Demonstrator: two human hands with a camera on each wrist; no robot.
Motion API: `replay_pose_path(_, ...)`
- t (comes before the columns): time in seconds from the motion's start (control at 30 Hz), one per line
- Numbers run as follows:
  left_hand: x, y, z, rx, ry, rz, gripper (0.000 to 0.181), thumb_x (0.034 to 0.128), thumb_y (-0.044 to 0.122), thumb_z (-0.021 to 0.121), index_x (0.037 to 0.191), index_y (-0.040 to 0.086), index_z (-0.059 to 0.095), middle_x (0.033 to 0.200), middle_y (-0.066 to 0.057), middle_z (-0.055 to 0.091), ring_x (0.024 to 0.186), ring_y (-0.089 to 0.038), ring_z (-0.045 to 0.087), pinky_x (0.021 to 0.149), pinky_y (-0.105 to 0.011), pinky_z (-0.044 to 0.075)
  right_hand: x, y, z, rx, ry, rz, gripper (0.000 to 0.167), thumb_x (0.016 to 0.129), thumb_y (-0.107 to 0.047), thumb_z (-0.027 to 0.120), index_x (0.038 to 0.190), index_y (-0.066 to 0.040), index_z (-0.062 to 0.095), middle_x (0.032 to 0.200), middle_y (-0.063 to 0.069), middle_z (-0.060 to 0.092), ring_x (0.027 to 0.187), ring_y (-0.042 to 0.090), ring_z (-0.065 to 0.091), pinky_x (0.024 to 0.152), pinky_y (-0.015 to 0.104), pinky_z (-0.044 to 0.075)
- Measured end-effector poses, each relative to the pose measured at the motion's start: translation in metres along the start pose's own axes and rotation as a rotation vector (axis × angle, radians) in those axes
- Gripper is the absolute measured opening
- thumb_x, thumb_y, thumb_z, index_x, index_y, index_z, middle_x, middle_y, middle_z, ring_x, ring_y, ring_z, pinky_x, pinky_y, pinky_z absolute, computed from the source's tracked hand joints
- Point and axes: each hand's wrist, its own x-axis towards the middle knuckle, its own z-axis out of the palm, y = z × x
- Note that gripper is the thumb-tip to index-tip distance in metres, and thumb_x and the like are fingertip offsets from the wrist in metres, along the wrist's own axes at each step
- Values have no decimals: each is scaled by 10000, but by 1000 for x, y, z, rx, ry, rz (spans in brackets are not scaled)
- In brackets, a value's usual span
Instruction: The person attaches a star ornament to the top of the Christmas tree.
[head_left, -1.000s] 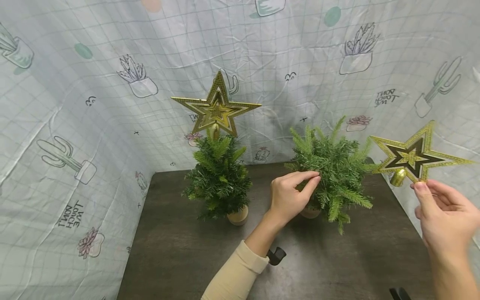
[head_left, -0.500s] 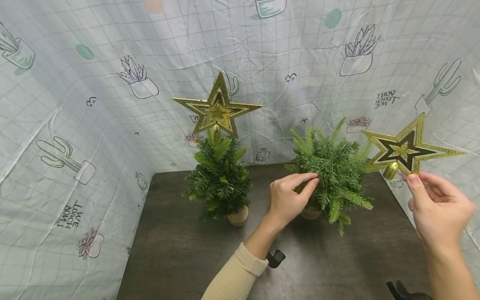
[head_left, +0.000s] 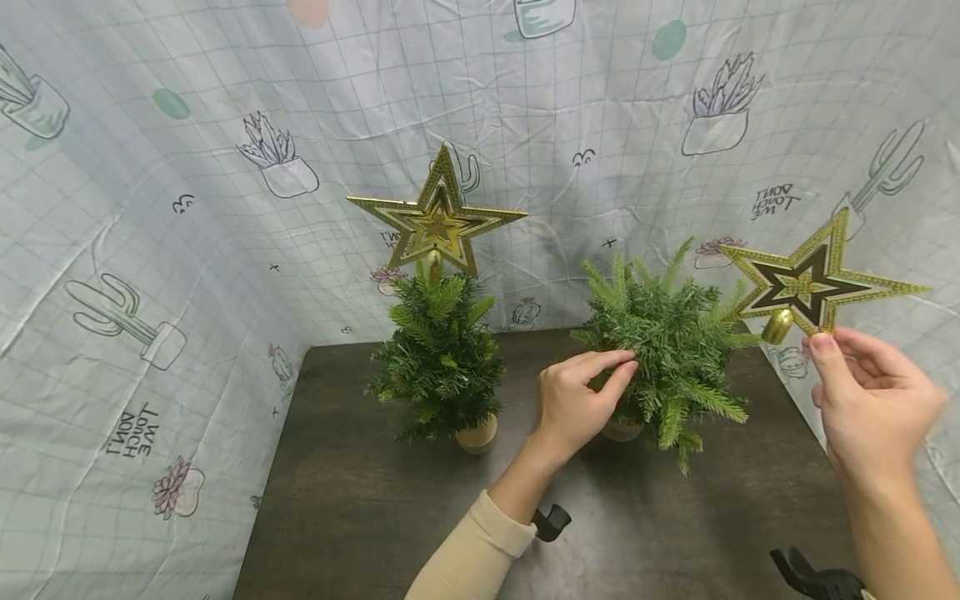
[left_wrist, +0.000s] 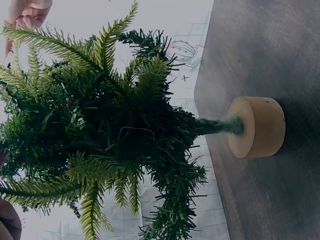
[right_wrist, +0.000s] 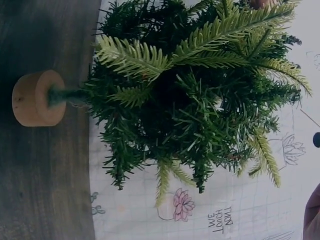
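A small artificial Christmas tree with spread green branches stands on the right side of the table. My left hand reaches in at its left side, thumb and forefinger pinching a branch tip. Its round wooden base shows in the left wrist view. To the right of the tree, my right hand holds a gold star tree topper by a lower point, between thumb and fingers. The star's gold socket hangs free on its left, close to the outer branches. In the right wrist view the tree's branches fill the middle.
A second small tree stands to the left, with a gold star upright on its top. Both trees are on a dark wooden table. A cactus-print curtain encloses the back and sides. Black straps show at the wrists.
My right hand has risen and shifted slightly left, carrying the star closer to the right tree. My left hand stays almost still at the branches.
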Motion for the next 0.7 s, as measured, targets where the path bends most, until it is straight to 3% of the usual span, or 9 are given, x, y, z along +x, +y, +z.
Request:
replay_pose_path(0.33,-1,0,1,-4,15,3,158,1006,209,725,1113,144,821,987,51,789,551,113,424,507,-82,271,7,-3,14,63,-30,-17,167,853,171,742,996,233,682,816,156,768,542,150,658,398,158,425)
replay_pose_path(0.53,-1,2,1,-12,13,-3,161,1010,208,719,1121,145,818,989,51,788,508,112,304,482,-97,240,11,-4,21,77,-49,-22,181,858,161,743,1007,238,678,829,162,770,521,149,653,395,161,420)
replay_pose_path(0.7,-1,2,1,-13,17,-2,158,1007,207,724,1119,149,818,991,50,788,517,125,290,483,-96,232,13,-3,26,56,-66,-18,187,865,148,745,1023,228,685,849,145,777,544,143,668,398,159,423)
